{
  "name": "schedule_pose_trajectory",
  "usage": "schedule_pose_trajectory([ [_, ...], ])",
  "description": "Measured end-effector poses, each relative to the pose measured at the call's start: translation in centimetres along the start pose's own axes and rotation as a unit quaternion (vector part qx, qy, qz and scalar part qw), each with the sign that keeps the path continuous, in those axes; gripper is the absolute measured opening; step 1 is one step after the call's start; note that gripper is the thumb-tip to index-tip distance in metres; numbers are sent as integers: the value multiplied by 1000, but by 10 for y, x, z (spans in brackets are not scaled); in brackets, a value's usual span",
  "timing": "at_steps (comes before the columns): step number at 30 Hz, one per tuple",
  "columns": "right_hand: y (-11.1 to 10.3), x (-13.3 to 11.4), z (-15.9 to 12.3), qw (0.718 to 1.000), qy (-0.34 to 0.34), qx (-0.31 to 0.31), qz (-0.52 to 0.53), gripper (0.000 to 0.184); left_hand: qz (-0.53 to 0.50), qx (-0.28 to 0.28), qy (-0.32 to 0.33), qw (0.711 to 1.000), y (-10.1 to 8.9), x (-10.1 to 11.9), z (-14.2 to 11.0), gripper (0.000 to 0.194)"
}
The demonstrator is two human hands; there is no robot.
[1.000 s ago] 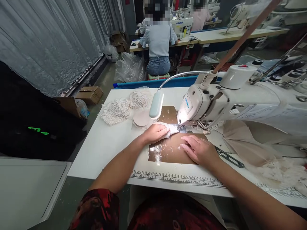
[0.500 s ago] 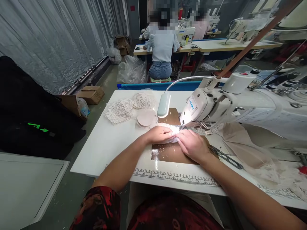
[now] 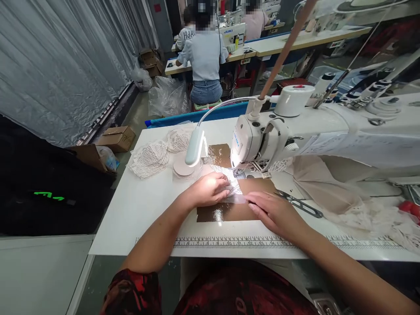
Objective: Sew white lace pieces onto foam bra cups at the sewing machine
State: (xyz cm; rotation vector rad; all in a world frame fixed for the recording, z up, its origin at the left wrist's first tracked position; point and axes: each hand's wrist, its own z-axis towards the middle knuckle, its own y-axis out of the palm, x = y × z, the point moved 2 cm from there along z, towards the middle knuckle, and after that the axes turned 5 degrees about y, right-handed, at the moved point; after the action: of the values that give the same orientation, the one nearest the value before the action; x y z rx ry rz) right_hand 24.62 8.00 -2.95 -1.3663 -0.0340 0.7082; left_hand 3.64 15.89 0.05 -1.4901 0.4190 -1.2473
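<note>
My left hand (image 3: 209,189) lies curled over a small white lace piece (image 3: 233,188), pressing it down just in front of the needle of the white sewing machine (image 3: 259,140). My right hand (image 3: 274,212) rests flat on the brown glossy patch (image 3: 226,212) of the table, its fingertips touching the lace piece's near edge. The piece runs under the presser foot (image 3: 240,173). A gooseneck lamp (image 3: 194,146) shines on the spot.
Stacks of white lace pieces (image 3: 149,158) and round pads (image 3: 182,168) lie at the table's far left. Black snips (image 3: 302,204) and beige fabric (image 3: 324,192) lie to the right. A ruler strip (image 3: 262,242) runs along the front edge. People sit sewing at tables behind.
My right hand went up to the lace beside the left hand, then drew back toward me and lies flat again. The view shifted; my left hand stays on the lace.
</note>
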Motion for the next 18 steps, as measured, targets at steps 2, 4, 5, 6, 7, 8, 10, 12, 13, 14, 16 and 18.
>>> schedule_pose_trajectory([
  [2, 1, 0, 7, 999, 21, -21, -32, 28, 24, 6, 3, 1000, 7, 2, 6, 33],
  [4, 3, -3, 11, 996, 28, -46, -74, 26, 68, 8, 9, 998, 18, 1, 11, 34],
  [5, 5, -4, 11, 994, 27, -51, -90, 25, 93, 8, 10, 996, 23, 0, 13, 35],
  [6, 6, -5, 11, 993, 26, -50, -101, 25, 116, 8, 11, 993, 27, -2, 14, 36],
  [7, 7, -6, 11, 993, 24, -44, -106, 25, 132, 7, 11, 991, 30, -3, 14, 37],
  [8, 8, -7, 10, 993, 23, -38, -108, 25, 143, 8, 11, 990, 33, -4, 14, 38],
  [10, 10, -7, 9, 993, 23, -31, -110, 24, 153, 9, 11, 988, 35, -5, 14, 41],
  [12, 11, -6, 8, 993, 22, -28, -113, 23, 160, 12, 11, 987, 35, -5, 14, 43],
  [13, 12, -5, 8, 993, 22, -28, -113, 23, 163, 13, 10, 986, 35, -5, 14, 44],
  [14, 12, -4, 9, 993, 22, -28, -113, 23, 166, 13, 8, 986, 35, -6, 15, 45],
  [16, 12, -3, 10, 993, 26, -29, -111, 25, 170, 11, 3, 985, 35, -7, 16, 46],
  [18, 13, -3, 12, 993, 29, -33, -110, 27, 176, 9, -1, 984, 34, -9, 18, 47],
])
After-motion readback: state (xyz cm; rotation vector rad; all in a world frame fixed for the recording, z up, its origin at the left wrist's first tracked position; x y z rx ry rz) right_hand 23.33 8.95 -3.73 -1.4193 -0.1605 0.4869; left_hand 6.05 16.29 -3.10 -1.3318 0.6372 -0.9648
